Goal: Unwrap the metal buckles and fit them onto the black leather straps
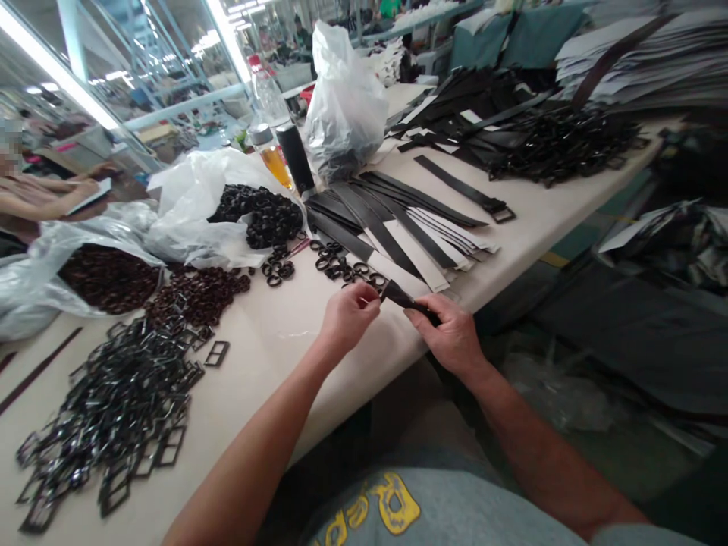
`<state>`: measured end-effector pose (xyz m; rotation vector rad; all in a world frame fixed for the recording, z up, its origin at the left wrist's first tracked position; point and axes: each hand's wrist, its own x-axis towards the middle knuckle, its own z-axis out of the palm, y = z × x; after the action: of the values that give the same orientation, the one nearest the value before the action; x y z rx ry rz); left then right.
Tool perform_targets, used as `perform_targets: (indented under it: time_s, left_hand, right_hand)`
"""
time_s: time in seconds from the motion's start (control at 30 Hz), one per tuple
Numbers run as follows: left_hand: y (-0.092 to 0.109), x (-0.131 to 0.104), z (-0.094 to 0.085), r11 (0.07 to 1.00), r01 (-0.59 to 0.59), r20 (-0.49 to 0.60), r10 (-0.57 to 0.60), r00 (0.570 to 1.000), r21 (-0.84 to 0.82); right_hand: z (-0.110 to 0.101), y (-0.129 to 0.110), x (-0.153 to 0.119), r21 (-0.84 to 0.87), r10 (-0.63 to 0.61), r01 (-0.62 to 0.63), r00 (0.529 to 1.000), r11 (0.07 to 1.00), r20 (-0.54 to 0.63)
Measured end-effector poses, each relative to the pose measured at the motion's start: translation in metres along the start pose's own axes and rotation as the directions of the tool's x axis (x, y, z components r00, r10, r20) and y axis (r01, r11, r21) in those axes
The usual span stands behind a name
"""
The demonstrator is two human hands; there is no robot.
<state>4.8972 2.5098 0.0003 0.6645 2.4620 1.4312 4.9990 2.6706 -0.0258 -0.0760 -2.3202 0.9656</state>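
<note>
Over the table's front edge, my right hand (452, 334) is closed around a black belt strap (405, 298), whose end points up and left. Part of the strap hangs below the hand, toward my lap. Close to that end, my left hand (353, 315) is pinched, with something small and dark at its fingertips. The fingers hide most of it, so its kind is unclear. Just beyond my hands lie loose black belt loops (341, 267). Behind them, several black straps (392, 227) are fanned out, some with white backing showing.
Black buckles (125, 409) are heaped at the left, beside brown loops (196, 296) and a bag of black loops (258, 216). Bottles (294, 161) and a white plastic bag (346, 98) stand farther back. Buckled straps (563, 144) are piled at right. Another person's arms (51, 193) show at left.
</note>
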Motion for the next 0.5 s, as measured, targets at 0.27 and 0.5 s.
perform_targets:
  time_s: [0.27,0.5]
  left_hand:
    - [-0.01,-0.056,-0.026,0.523,0.229,0.052,-0.331,0.942,-0.821]
    - [-0.027,-0.11,-0.044,0.35,0.288,0.205,-0.253,0.945,-0.892]
  right_hand:
    - [0.022,-0.029,-0.009,0.022,-0.132,0.13,0.988,0.991,0.082]
    - [0.016,-0.053,-0.023,0.373,-0.354,0.224,0.875,0.901,0.33]
